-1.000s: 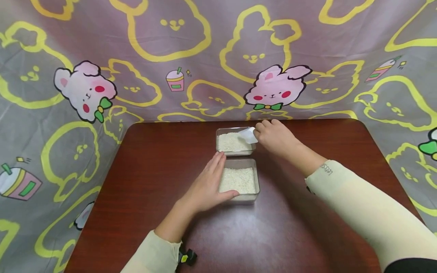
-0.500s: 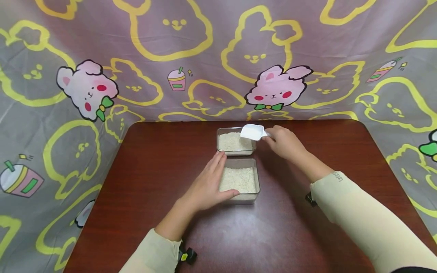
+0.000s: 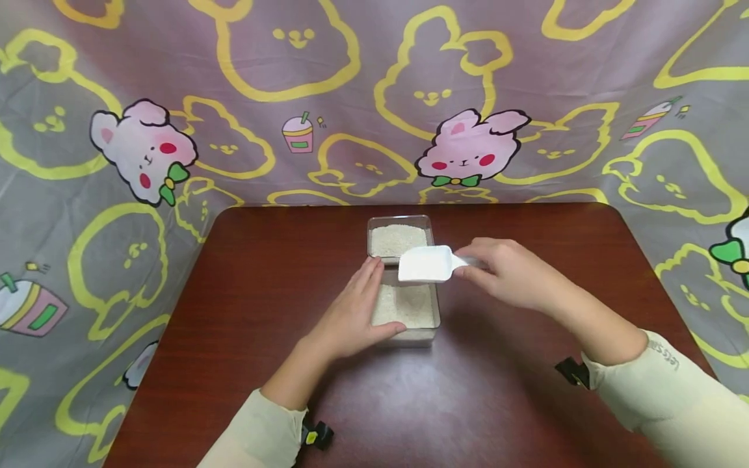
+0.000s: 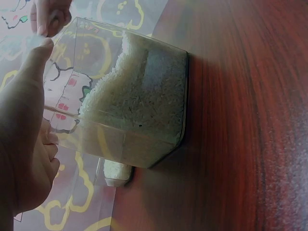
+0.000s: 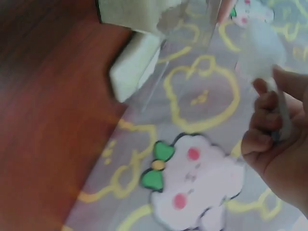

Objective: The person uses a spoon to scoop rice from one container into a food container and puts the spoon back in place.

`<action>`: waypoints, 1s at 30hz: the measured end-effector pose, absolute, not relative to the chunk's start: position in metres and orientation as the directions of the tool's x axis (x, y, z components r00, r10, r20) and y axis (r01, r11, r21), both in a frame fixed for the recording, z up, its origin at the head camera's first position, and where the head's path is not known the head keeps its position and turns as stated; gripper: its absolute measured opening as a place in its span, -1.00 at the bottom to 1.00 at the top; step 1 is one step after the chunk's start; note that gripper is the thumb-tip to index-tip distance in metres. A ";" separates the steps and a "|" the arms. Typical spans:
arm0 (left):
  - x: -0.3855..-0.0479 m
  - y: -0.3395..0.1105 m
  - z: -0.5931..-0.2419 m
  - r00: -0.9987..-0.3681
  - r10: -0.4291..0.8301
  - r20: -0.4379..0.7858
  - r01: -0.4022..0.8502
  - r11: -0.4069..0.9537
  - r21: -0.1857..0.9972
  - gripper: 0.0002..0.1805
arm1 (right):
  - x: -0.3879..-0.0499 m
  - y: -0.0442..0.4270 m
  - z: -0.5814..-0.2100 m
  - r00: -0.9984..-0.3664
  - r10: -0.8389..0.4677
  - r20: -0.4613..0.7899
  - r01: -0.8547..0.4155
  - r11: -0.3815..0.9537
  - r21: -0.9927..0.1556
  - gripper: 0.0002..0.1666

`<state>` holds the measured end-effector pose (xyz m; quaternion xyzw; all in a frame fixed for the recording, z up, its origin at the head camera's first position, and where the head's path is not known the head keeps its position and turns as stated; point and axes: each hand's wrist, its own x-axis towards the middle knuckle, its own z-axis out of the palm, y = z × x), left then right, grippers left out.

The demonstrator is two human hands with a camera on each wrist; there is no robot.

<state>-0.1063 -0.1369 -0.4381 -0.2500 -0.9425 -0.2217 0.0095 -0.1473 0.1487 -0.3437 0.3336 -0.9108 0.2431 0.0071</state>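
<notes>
1. Right hand (image 3: 509,272) grips a white, spade-shaped scoop (image 3: 424,264) above the nearer clear, rectangular box (image 3: 417,337) of pale rice (image 3: 406,308).
2. Left hand (image 3: 346,323) rests straight-fingered against it.
3. Seemingly mid-scooping; next calls for steady lowering.

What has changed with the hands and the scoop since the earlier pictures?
The right hand has drawn the white scoop from the far container toward the person and the near container. Nothing was newly gripped or let go. The left hand still rests against the near container; both containers stay put.
</notes>
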 end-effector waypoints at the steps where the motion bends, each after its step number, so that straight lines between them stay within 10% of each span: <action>1: -0.106 -0.138 -0.438 -0.876 0.464 0.132 0.474 0.777 0.415 0.21 | -0.144 0.144 -0.342 -0.747 -0.643 0.169 -0.651 0.654 -0.384 -0.76; 11: -0.106 -0.141 -0.442 -0.873 0.463 0.155 0.482 0.769 0.419 0.20 | -0.130 0.081 -0.355 -0.604 -0.797 0.026 -0.774 0.593 0.222 -0.93; 18: -0.107 -0.140 -0.442 -0.873 0.467 0.140 0.479 0.767 0.428 0.19 | -0.132 0.052 -0.380 -0.620 -0.771 -0.145 -0.776 0.576 0.256 -0.90; 30: -0.106 -0.138 -0.440 -0.870 0.470 0.147 0.484 0.761 0.432 0.19 | -0.140 0.055 -0.393 -0.555 -0.831 -0.046 -0.816 0.533 0.222 -0.88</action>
